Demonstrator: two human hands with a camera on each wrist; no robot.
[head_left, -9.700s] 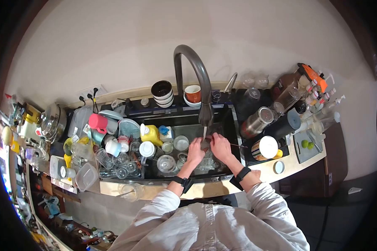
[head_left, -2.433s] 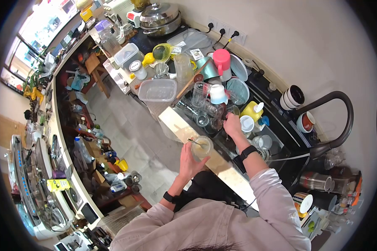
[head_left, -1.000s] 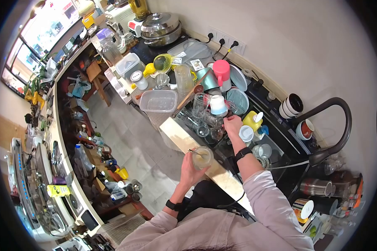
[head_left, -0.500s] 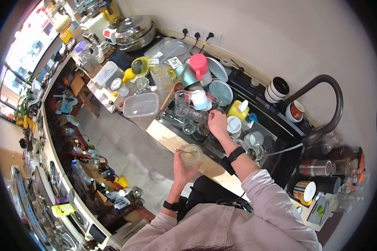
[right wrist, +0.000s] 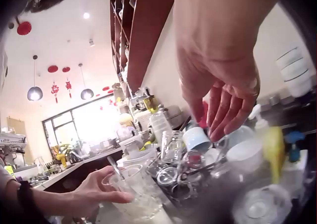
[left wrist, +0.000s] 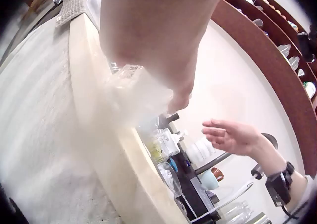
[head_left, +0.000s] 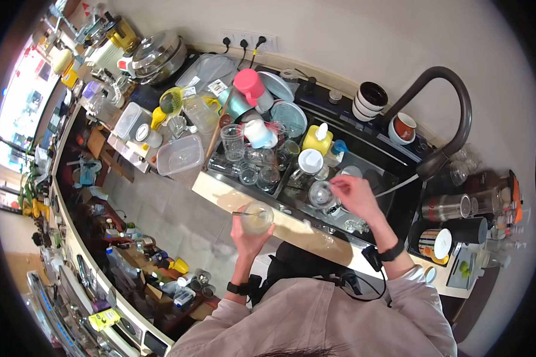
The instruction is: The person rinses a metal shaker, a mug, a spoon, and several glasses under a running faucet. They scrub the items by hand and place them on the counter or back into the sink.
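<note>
My left hand (head_left: 249, 243) grips a clear cup (head_left: 258, 219), fingers and thumb curled round its side, in front of the counter edge. A spoon handle (right wrist: 117, 168) leans out over the cup's rim, and pale liquid shows inside. Over the sink is my right hand (head_left: 358, 197), fingers loosely bent with nothing between them; the right wrist view shows the same hand from behind. Below its fingertips sits a clear glass jar (head_left: 320, 194) in the sink. A white-lidded container (head_left: 309, 162) and a yellow pump bottle (head_left: 317, 139) stand beyond it.
A rack of glasses (head_left: 248, 172) fills the counter left of the sink (head_left: 393, 205), beside a pink-lidded jug (head_left: 251, 85) and a plastic tub (head_left: 180, 155). The faucet (head_left: 455, 107) arches over the sink with water running. Stacked bowls (head_left: 370, 102) stand behind.
My right hand has moved from the glasses in the rack rightward over the sink. My left hand keeps hold of the cup. The head view has swung toward the right.
</note>
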